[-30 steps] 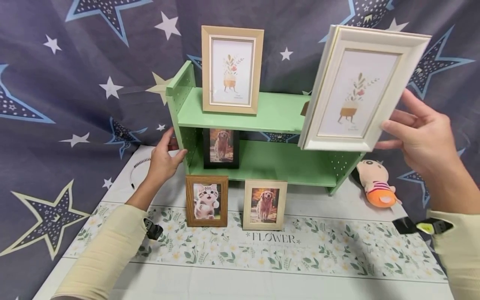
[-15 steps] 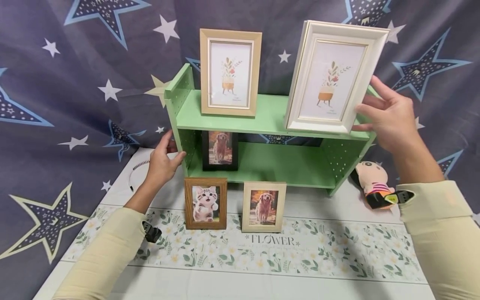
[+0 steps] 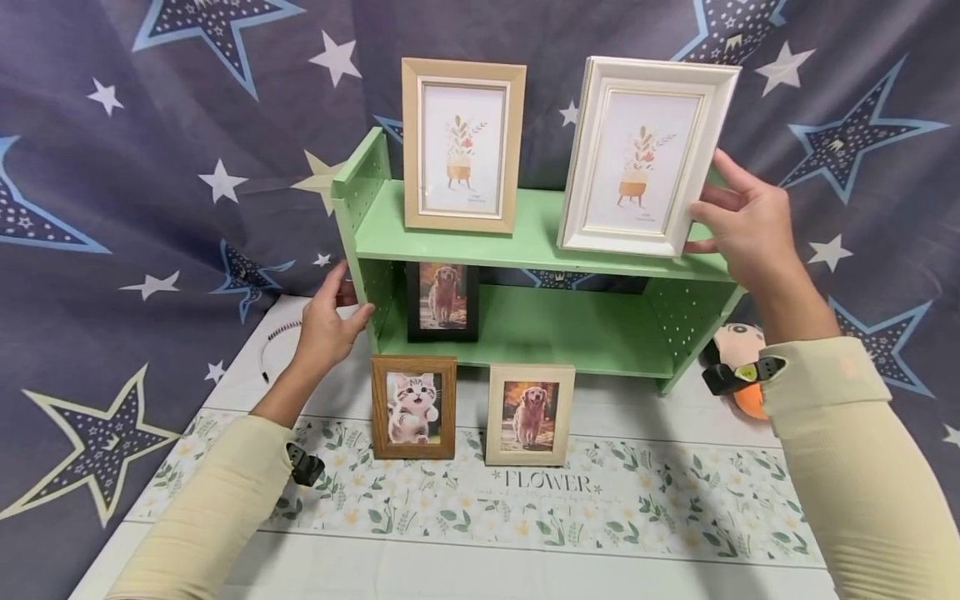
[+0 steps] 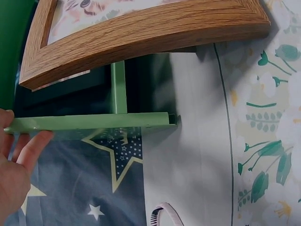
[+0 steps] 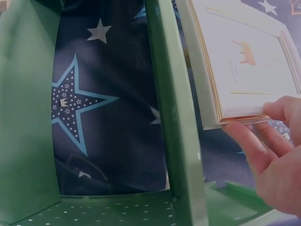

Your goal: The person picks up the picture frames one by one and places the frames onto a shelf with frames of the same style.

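Observation:
My right hand (image 3: 750,221) grips the right edge of a white picture frame (image 3: 573,167) with a potted-plant print. The frame leans slightly, its lower edge at the top board of a green shelf (image 3: 543,218); whether it bears on the board I cannot tell. In the right wrist view, the thumb lies on the front of the white frame (image 5: 207,70), with fingers behind. My left hand (image 3: 324,329) holds the shelf's left side panel (image 3: 352,225). The left wrist view shows its fingers (image 4: 35,146) at that panel's edge. A tan frame (image 3: 411,150) stands on the top board's left.
A black dog-photo frame (image 3: 442,335) stands on the lower board. In front of the shelf stand a brown kitten-photo frame (image 3: 380,408) and a pale wood dog-photo frame (image 3: 495,417). A doll (image 3: 738,346) is partly hidden behind my right wrist. A headband (image 3: 264,354) lies left.
My right hand has brought the white frame leftward onto or just over the right part of the top board, turning it more upright. My left hand keeps its place on the side panel.

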The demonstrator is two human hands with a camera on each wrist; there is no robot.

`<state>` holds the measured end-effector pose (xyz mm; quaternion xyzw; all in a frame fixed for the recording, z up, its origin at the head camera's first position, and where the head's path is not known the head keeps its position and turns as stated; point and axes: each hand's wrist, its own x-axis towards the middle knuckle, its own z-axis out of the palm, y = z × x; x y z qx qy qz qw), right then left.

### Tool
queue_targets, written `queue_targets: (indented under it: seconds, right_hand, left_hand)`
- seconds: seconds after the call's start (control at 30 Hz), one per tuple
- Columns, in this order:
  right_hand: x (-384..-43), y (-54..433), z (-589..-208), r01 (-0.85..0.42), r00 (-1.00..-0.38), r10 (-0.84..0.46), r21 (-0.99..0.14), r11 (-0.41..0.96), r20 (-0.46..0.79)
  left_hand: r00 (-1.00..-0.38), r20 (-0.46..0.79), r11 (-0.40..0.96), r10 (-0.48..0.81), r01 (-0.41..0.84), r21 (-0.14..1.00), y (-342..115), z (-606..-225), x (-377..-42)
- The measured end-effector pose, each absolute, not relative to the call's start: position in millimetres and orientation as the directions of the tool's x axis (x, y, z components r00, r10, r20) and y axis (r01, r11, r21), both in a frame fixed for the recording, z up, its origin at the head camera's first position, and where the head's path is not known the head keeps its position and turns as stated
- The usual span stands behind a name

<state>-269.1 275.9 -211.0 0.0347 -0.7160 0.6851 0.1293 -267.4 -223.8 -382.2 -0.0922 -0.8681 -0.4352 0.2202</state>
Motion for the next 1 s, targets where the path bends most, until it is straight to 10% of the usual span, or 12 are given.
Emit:
queue_targets:
  seconds: [1.0]
  right_hand:
    - [-266,276,-214,-0.127,-0.953,0.176,-0.852,0.508,0.247]
  left_hand:
    - [-0.882,0.471,0.598,-0.028,0.363,0.715,-224,-383,-268]
